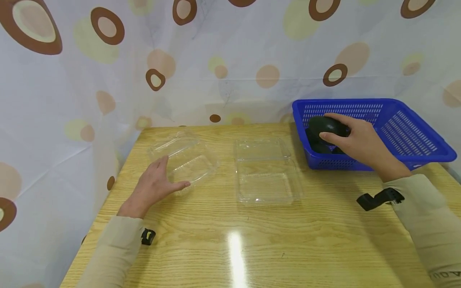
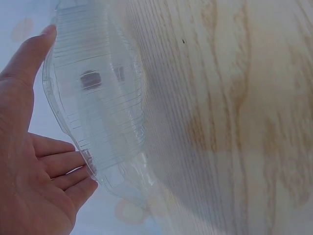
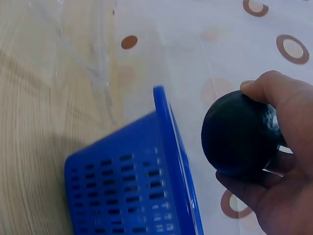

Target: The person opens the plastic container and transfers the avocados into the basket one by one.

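My right hand [image 1: 363,140] grips a dark green, glossy avocado [image 1: 327,126] between thumb and fingers, over the left part of a blue plastic basket [image 1: 414,116]. More dark green avocados [image 1: 318,147] lie in the basket under it, partly hidden. In the right wrist view the held avocado [image 3: 239,134] is up beside the basket's rim [image 3: 173,142]. My left hand [image 1: 153,186] is at the near left side of a clear plastic clamshell box [image 1: 191,160] with its lid raised open. Seen from the left wrist, the thumb and loosely bent fingers [image 2: 63,164] are spread along the box's edge.
A second clear clamshell box [image 1: 266,180] lies open on the wooden table [image 1: 201,240], between the first box and the basket. Behind the table hangs a white patterned cloth [image 1: 245,48], which also covers the left side. Black straps sit at both sleeve cuffs.
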Demonstrator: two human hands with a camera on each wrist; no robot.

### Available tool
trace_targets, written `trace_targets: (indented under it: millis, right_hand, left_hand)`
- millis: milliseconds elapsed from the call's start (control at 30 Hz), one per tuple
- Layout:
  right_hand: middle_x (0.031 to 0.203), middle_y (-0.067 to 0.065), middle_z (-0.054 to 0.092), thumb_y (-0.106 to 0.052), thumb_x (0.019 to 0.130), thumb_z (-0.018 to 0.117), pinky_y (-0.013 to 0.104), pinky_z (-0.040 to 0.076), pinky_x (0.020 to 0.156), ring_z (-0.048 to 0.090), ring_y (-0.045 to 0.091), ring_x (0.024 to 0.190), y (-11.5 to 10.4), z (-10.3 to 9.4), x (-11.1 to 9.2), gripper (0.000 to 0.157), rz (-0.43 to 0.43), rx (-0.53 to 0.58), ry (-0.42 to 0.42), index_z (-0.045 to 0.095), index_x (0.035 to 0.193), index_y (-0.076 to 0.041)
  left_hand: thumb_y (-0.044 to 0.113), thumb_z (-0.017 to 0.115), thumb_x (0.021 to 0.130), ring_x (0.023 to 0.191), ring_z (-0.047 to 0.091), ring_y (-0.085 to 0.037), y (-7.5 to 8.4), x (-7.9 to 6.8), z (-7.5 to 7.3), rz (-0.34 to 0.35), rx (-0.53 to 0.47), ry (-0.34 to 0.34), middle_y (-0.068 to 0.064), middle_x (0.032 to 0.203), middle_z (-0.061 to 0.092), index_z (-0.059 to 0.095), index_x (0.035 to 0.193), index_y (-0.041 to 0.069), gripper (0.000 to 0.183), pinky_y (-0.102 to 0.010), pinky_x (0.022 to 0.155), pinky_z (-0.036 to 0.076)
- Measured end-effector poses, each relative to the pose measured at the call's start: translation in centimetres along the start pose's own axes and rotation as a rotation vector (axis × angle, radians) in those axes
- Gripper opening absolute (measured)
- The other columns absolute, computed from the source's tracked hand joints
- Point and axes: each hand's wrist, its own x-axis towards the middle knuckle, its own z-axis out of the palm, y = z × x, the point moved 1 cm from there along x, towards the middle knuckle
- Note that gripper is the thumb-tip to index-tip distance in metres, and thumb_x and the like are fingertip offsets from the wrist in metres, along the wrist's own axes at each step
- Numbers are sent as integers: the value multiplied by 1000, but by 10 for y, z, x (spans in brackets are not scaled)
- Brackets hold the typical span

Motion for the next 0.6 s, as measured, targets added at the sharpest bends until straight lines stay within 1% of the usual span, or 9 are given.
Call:
trace_targets:
  millis: [100, 367, 467, 600]
  right_hand:
    - [124, 21, 51, -49, 81, 58, 26, 42, 50, 54, 31, 91, 10, -7, -5, 60, 31, -24, 5, 40, 135, -30]
    - [119, 24, 50, -51, 81, 57, 28, 38, 46, 51, 30, 80, 38, -20, -14, 64, 110, -69, 15, 38, 137, -26]
    - [117, 24, 49, -51, 82, 56, 28, 37, 46, 49, 30, 81, 48, -25, -17, 65, 130, -87, 26, 38, 137, -23]
    - [118, 26, 47, -50, 83, 55, 28, 35, 49, 44, 32, 86, 60, -31, -21, 65, 144, -105, 24, 38, 138, -19]
  left_hand:
    - [76, 56, 62, 126, 33, -38, 1, 0, 1, -1, 1, 3, -22, 140, 32, 19, 141, 2, 114, -52, 98, 34]
    - [76, 55, 63, 128, 30, -40, 2, -2, 0, -14, -1, -16, -24, 141, 29, 15, 142, 1, 116, -54, 99, 31]
    - [76, 54, 63, 128, 30, -40, 1, -2, 0, -15, 0, -22, -24, 142, 28, 14, 143, 1, 117, -54, 99, 31]
    - [76, 55, 62, 128, 30, -40, 2, -1, -1, -14, -5, -23, -24, 141, 29, 14, 143, 1, 117, -54, 99, 31]
